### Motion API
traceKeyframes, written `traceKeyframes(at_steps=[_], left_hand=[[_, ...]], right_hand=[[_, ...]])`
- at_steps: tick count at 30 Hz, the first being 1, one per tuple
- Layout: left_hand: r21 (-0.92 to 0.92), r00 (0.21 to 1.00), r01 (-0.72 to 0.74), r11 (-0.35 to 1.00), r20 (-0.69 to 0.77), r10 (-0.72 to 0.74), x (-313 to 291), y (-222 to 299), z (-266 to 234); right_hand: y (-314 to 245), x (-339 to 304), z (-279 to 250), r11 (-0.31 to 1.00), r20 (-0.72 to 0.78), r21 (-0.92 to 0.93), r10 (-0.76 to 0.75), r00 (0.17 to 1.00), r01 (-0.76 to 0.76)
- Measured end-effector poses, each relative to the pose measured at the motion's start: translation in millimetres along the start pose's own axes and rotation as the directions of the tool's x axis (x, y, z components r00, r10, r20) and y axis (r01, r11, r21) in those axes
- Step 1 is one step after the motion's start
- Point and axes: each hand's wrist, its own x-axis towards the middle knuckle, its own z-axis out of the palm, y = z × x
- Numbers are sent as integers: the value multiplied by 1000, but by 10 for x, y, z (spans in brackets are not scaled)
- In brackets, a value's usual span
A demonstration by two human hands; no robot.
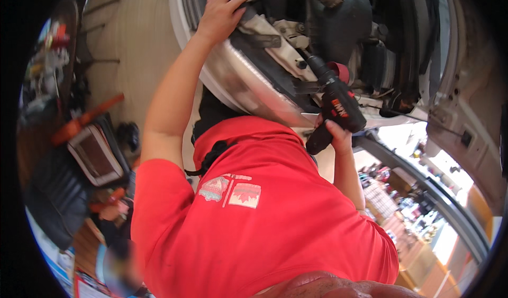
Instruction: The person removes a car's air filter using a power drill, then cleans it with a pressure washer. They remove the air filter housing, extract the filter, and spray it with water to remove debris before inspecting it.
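My right hand (338,135) is wrapped round the grip of a black cordless drill (339,105) with small red accents. The drill's chuck points up and away from me, at a pale metal crossbar (288,57) in the front of an open car engine bay. Whether its tip touches a bolt there, I cannot tell. On the left, my left hand (219,15) rests with fingers spread on the dark front edge of the bay, near the crossbar's end, holding nothing. A red curved part (339,71) lies just behind the drill.
The car's silver front edge (254,78) curves between my body and the engine bay. A large black housing (344,20) sits deeper inside. At the left are a black chair (50,197) and a cluttered table. Shelves of goods (418,208) stand at the lower right.
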Motion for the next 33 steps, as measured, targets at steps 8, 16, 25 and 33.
traceKeyframes(at_steps=[8,16,25,33], left_hand=[[-82,964,54,995,265,-31,88,-13,-145],[-95,914,55,994,406,-12,167,50,-241],[-51,879,-18,999,474,40,199,44,-238],[28,860,-56,998,510,34,231,67,-246]], right_hand=[[-546,423,444,305,305,-863,-323,896,404],[-231,945,481,30,340,-914,-484,806,404],[-122,981,528,131,231,-933,-496,837,335],[-114,935,681,228,163,-941,-341,926,250]])
